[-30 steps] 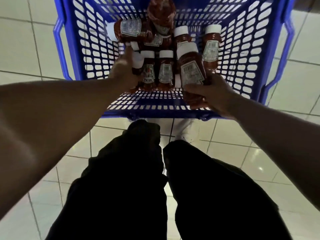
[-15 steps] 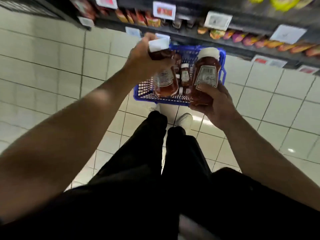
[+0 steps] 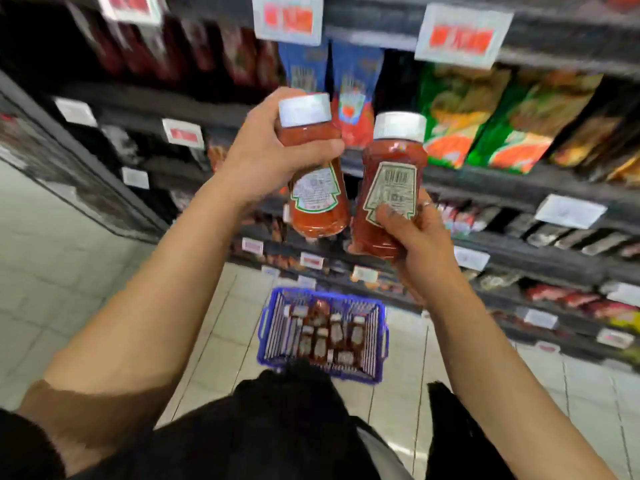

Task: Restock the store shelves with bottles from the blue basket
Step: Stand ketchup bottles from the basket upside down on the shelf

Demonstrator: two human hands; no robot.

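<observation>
2 bottles up in front of the shelves [image 3: 519, 188] — left hand [image 3: 263, 157] wrapped round the left bottle [image 3: 317, 188], right hand [image 3: 415, 237] gripping the right bottle [image 3: 391, 188]. Basket [image 3: 266, 327] sits on the floor below them, more bottles inside.

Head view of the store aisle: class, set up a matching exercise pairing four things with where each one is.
Things:
1. left hand
2. right hand
3. blue basket
4. green packets

Places:
A. on the floor
B. gripping a bottle just below its cap
C. on the shelf
D. gripping a bottle's lower body

Pairs: 1-B, 2-D, 3-A, 4-C
</observation>
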